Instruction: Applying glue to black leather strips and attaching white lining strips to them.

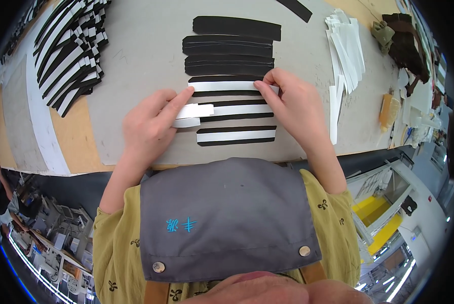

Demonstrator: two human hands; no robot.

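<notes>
Black strips lie crosswise in a column before me. A white strip lies along the upper of three black strips. My left hand is closed round a few spare white strips, which jut out past its fingers. Its index fingertip presses the left end of the laid white strip. At the other end my right hand pinches the same strip between thumb and index finger. Below, a second black strip and a third black strip each carry a white strip along the middle.
Plain black strips lie beyond my hands. A fanned heap of black-and-white strips sits at the far left. Loose white strips are piled to the right, near a dark brown cloth and a yellowish block. The table's near edge curves before me.
</notes>
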